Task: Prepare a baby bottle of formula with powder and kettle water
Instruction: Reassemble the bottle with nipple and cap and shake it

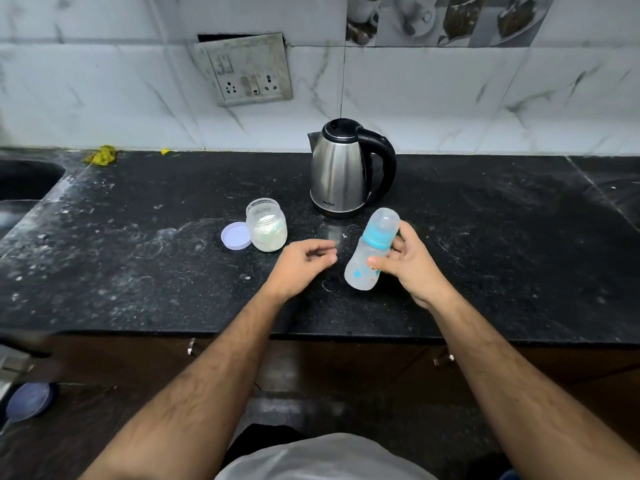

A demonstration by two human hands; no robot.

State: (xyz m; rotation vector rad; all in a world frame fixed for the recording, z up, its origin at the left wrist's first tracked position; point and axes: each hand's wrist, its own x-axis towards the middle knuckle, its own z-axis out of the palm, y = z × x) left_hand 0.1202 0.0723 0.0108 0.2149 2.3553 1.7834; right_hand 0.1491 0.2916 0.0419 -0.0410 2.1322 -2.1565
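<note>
My right hand grips a translucent baby bottle with a blue collar and clear cap, tilted and lifted just above the black counter. My left hand hovers left of the bottle with fingers loosely curled and nothing in them. An open clear jar of white powder stands further left, its lilac lid lying flat beside it. A steel kettle with a black lid and handle stands behind the bottle, its lid down.
A sink sits at the counter's far left. Yellow scraps lie by the tiled wall, under a switchboard. Cabinet doors with metal handles run below the counter edge. A blue item rests low on the left.
</note>
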